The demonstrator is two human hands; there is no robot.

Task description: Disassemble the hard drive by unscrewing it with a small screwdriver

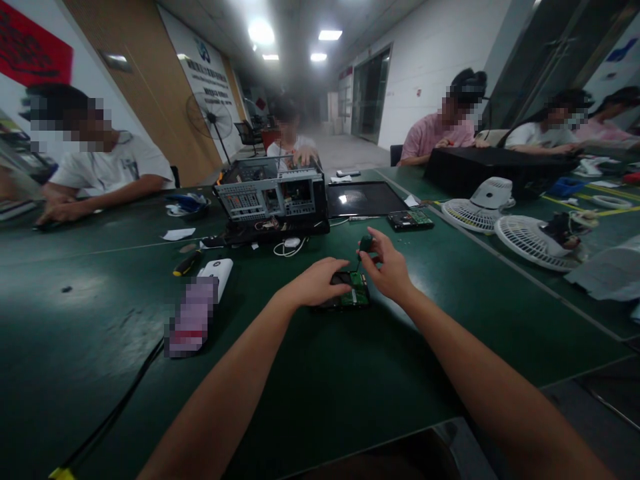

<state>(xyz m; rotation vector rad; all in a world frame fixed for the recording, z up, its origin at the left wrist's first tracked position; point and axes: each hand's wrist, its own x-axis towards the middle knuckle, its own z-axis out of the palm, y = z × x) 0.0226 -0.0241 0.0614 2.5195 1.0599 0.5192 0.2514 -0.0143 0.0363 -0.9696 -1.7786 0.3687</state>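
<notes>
While a yellow-and-black screwdriver point(187, 263) lies off to my left on the counter point(310, 380), my work is on the circuit-board unit point(356, 293), flat right in front of me. Left hand point(319, 283): thumb and forefinger spread over the unit's left part; can't tell if they grip its edge. Steady downward pressure should stop it twisting; better on the casing than on board components. Green screwdriver point(365, 244): shaft slants down to the board's upper edge; can't see if the tip is seated. I'd stand it square, press before turning, small turns, no levering. Right hand point(387, 263): fingers pinch that handle. Second board unit point(411, 221) sits beyond, to the right, untouched.
</notes>
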